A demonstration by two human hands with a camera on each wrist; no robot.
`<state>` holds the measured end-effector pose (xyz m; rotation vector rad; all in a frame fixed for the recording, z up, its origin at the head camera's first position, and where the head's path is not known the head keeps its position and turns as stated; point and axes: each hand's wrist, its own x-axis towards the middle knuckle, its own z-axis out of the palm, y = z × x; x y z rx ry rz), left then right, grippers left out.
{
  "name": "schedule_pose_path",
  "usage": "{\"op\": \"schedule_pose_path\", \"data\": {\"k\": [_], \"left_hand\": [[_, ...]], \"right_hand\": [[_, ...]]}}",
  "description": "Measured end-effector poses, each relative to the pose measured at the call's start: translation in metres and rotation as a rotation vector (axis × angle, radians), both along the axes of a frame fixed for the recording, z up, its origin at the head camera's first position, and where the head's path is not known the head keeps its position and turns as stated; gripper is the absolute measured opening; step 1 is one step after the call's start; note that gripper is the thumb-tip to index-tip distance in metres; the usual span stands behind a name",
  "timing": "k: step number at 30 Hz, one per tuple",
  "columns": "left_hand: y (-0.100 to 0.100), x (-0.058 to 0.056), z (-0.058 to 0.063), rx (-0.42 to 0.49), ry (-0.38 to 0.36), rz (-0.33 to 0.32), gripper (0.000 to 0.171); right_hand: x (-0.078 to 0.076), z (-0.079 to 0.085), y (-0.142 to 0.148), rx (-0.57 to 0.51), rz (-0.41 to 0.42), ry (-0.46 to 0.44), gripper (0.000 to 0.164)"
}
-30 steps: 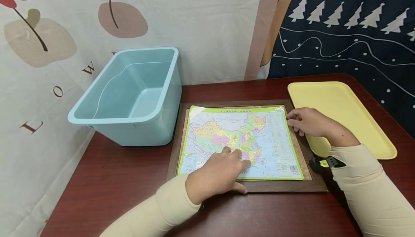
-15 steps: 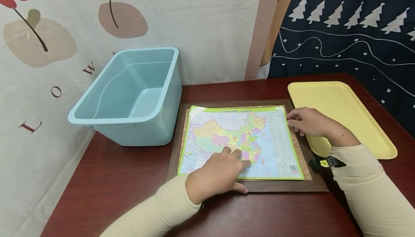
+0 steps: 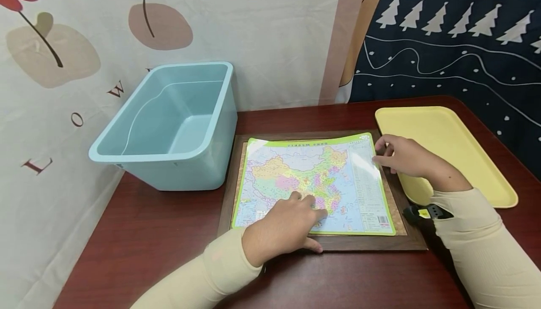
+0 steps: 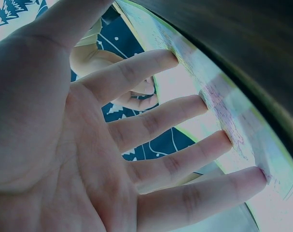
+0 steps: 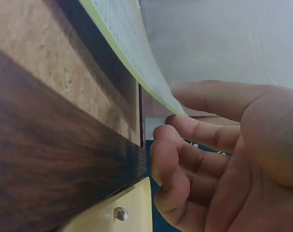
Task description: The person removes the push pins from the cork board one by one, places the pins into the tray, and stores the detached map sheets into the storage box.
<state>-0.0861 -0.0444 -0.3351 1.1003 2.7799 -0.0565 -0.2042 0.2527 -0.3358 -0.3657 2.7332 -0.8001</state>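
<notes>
A laminated map (image 3: 296,168) with a green border lies over a cork board (image 3: 399,227) in a dark wooden frame (image 3: 363,243). Spread fingers of my left hand (image 3: 285,222) press on the map's lower middle, with the thumb at the frame's front edge. The left wrist view shows the fingertips (image 4: 216,140) on the map's surface. At the upper right edge, my right hand (image 3: 407,156) pinches the map between thumb and index finger. That corner curls up off the cork, and the right wrist view shows a gap beneath the lifted edge (image 5: 151,79).
A light blue plastic tub (image 3: 190,158) stands left of the frame, against the cloth backdrop. To the right lies a yellow tray (image 3: 448,140), partly under my right forearm. All of it sits on a reddish-brown table (image 3: 139,252).
My right hand has risen slightly, lifting the map's upper right corner, which lay flat before. A glare streak now shows there. The left hand has stayed in place.
</notes>
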Motion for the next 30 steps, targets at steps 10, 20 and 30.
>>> {"op": "schedule_pose_path", "data": {"k": [10,20,30], "left_hand": [[-0.001,0.0001,-0.0002,-0.002,-0.004,0.002,0.062],[-0.0008,-0.0001,0.0004,-0.007,-0.013,0.004,0.061],[-0.0021,0.0025,0.0012,0.016,-0.007,0.016,0.059]], "right_hand": [[-0.0026,0.0014,0.0005,-0.176,0.016,-0.047,0.035],[-0.0009,0.0027,0.0015,-0.394,0.072,-0.166,0.035],[-0.0008,-0.0001,0.003,-0.459,0.195,-0.321,0.068]]}}
